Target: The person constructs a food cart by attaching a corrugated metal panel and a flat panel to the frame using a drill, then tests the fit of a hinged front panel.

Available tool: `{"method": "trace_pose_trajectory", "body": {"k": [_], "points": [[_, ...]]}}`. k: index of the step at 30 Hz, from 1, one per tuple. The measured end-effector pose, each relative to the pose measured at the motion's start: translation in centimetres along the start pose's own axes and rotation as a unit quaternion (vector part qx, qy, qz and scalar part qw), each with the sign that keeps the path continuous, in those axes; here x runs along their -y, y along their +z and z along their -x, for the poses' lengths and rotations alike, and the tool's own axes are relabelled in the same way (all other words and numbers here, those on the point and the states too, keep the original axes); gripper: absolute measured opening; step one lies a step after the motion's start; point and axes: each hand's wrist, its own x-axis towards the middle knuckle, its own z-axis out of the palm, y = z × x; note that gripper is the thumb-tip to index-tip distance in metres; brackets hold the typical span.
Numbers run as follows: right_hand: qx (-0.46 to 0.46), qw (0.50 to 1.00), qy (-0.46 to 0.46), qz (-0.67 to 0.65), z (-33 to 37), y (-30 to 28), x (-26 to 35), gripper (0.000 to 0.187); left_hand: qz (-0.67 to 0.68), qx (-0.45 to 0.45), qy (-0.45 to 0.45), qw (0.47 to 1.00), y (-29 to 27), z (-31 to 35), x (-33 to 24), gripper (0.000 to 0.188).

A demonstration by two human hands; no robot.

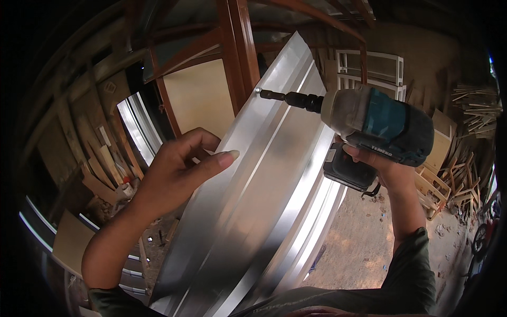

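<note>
A long shiny metal sheet [253, 211] with folded ribs runs from the lower middle up to the wooden frame [237, 58]. My left hand [179, 169] grips the sheet's left edge, thumb on its face. My right hand [377, 161] holds a teal and black cordless drill [380, 124] by the handle. The drill's dark bit [274, 96] points left and touches a screw head at the sheet's upper left edge, against the frame.
Reddish wooden posts and beams stand behind the sheet. More metal strips [140, 124] lean at the left among timber offcuts. A white window frame [369, 68] and stacked wood scraps [465, 158] sit at the right, above a dirt floor [359, 248].
</note>
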Motion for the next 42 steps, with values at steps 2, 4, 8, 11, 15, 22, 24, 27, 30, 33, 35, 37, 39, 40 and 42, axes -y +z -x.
{"method": "trace_pose_trajectory", "body": {"k": [2, 4, 8, 11, 15, 22, 24, 27, 30, 33, 35, 37, 39, 40, 42], "points": [[0.012, 1.000, -0.001, 0.010, -0.5, 1.2, -0.3, 0.071, -0.030, 0.021, -0.036, 0.999, -0.4, -1.8, -0.6, 0.034], [0.004, 0.998, -0.042, 0.040, -0.6, 1.6, -0.2, 0.070, -0.047, 0.049, -0.048, 0.997, -0.7, -3.5, -0.8, 0.035], [-0.001, 0.987, -0.118, 0.105, -0.2, 1.7, -0.4, 0.069, -0.029, 0.084, -0.024, 0.996, -0.8, -5.0, -0.5, 0.037], [0.001, 0.974, -0.164, 0.159, 0.1, 1.3, -0.3, 0.068, -0.054, 0.106, -0.046, 0.992, -1.0, -5.7, -1.4, 0.037], [-0.012, 0.968, -0.202, 0.150, 0.0, 1.5, 0.2, 0.061, -0.113, 0.117, -0.051, 0.985, -1.3, -6.7, -1.9, 0.035], [0.065, 0.997, -0.031, 0.017, -0.9, 1.5, 2.2, 0.052, -0.091, 0.138, -0.022, 0.986, -1.7, -8.1, -1.2, 0.034], [0.115, 0.988, 0.044, -0.089, -1.5, 1.4, 3.3, 0.049, -0.081, 0.140, -0.030, 0.986, -1.7, -8.4, -0.8, 0.033], [0.138, 0.962, 0.096, -0.217, -1.9, 1.7, 4.5, 0.041, -0.063, 0.135, -0.050, 0.988, -1.7, -8.5, -0.3, 0.032], [0.148, 0.954, 0.103, -0.239, -1.6, 2.3, 4.6, 0.041, -0.049, 0.123, -0.048, 0.990, -1.6, -8.3, -0.2, 0.033], [0.144, 0.974, 0.070, -0.159, -1.0, 2.7, 4.8, 0.041, -0.014, 0.107, -0.051, 0.993, -1.4, -7.9, 0.1, 0.033], [0.127, 0.991, 0.041, -0.025, -0.8, 3.0, 4.5, 0.040, 0.003, 0.099, -0.068, 0.993, -1.2, -7.9, 0.3, 0.033], [0.134, 0.988, -0.047, 0.061, -0.8, 1.9, 2.9, 0.042, -0.013, 0.100, -0.053, 0.993, -1.1, -7.6, -0.2, 0.034], [0.115, 0.978, -0.126, 0.124, -0.9, 1.6, 2.5, 0.046, -0.033, 0.098, -0.046, 0.994, -1.2, -7.4, -0.4, 0.035], [0.111, 0.970, -0.150, 0.156, -1.1, 1.3, 2.3, 0.047, -0.045, 0.096, -0.045, 0.993, -1.2, -7.4, -0.4, 0.035], [0.095, 0.977, -0.112, 0.156, -1.1, 1.4, 2.8, 0.047, -0.066, 0.090, -0.035, 0.993, -1.4, -7.6, -0.2, 0.035]]}}
